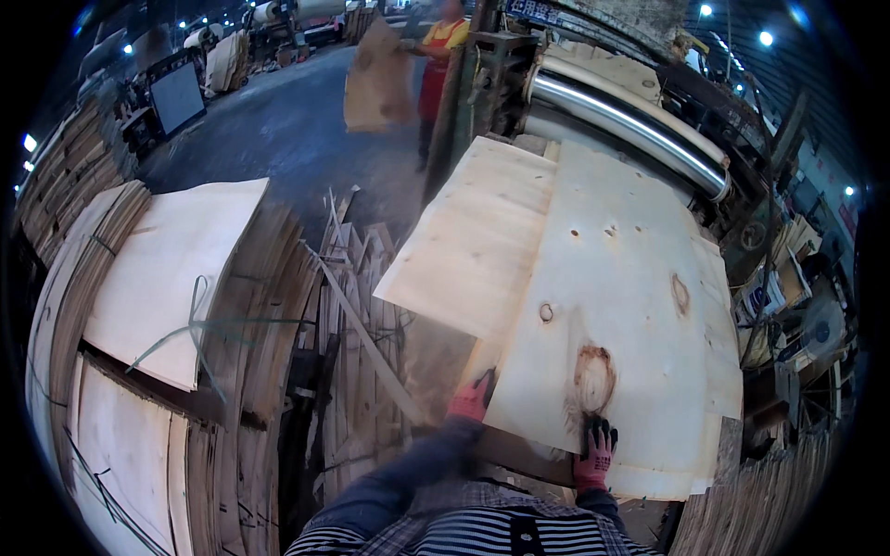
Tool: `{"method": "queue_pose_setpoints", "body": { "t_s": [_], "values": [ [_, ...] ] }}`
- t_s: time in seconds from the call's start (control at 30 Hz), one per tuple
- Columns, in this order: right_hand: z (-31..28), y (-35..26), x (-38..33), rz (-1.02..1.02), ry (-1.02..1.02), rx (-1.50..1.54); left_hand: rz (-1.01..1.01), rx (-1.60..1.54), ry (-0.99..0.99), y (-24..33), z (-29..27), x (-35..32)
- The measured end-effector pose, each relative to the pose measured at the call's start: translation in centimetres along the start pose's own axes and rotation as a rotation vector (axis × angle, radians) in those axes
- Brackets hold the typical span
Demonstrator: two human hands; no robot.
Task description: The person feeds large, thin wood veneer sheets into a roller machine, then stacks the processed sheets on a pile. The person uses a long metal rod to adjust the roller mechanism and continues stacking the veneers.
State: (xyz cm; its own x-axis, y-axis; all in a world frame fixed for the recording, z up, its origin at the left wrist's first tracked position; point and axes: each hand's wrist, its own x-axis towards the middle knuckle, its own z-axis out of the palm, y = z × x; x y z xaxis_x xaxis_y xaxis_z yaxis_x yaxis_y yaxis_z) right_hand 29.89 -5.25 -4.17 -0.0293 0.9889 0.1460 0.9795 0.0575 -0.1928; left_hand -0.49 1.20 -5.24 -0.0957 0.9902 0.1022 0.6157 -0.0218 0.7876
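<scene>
Large pale wood veneer sheets [630, 306] with brown knots lie overlapping in front of me. A smaller veneer piece [473, 232] overlaps on their left. My left hand [472, 398], in a pink glove with dark fingertips, rests by the near left edge, its fingers stretched forward along a narrow veneer strip. Nothing shows in its grasp, though its underside is hidden. Lying on the near edge of the large sheet, just below a big oval knot, is my right hand [594, 456] in a matching glove. Its fingers are apart and point away from me.
Beyond the sheets stands a machine with a shiny metal roller [630, 120]. Strapped veneer stacks [176, 269] rise at left, with loose wood strips [362, 343] beside them. More stacked veneer [760, 500] stands at near right. Far off, a person in a red apron [436, 83] holds a brown sheet [378, 79].
</scene>
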Motion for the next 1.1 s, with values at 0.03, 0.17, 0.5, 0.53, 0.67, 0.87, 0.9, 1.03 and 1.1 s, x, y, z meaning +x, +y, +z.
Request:
{"method": "queue_pose_setpoints", "body": {
  "t_s": [0.03, 0.17, 0.5, 0.53, 0.67, 0.87, 0.9, 1.03, 1.1],
  "values": [
    [-0.2, -0.2, -0.1, 0.0, -0.003, 0.019, 0.002, 0.014, -0.003, -0.3, 0.2, 0.0],
    [-0.7, -0.6, 0.0, -0.029, 0.011, 0.055, 0.03, 0.045, 0.009, -1.2, 0.9, -0.3],
    [-1.3, -0.7, -0.2, -0.084, 0.053, -0.008, 0.046, 0.093, -0.154, 1.8, -2.1, -0.9],
    [-1.3, -0.9, -0.1, -0.126, 0.106, -0.014, 0.045, 0.068, -0.154, 2.0, -2.3, -0.9],
    [-0.7, -1.1, -0.2, -0.133, 0.149, 0.016, 0.124, 0.002, -0.184, 0.7, -2.3, -1.6],
    [-2.2, -2.1, -0.7, -0.146, 0.179, 0.036, 0.157, -0.048, -0.314, 1.1, -3.7, -2.6],
    [-2.5, -2.4, -0.7, -0.127, 0.17, 0.053, 0.18, -0.067, -0.309, 0.6, -3.5, -2.7],
    [-1.1, -1.3, -0.7, -0.188, 0.265, 0.026, 0.238, -0.291, -0.326, 0.2, -2.8, -2.8],
    [0.0, -0.5, -0.8, -0.177, 0.334, 0.034, 0.149, -0.329, -0.327, 0.6, -2.3, -3.5]
  ]
}}
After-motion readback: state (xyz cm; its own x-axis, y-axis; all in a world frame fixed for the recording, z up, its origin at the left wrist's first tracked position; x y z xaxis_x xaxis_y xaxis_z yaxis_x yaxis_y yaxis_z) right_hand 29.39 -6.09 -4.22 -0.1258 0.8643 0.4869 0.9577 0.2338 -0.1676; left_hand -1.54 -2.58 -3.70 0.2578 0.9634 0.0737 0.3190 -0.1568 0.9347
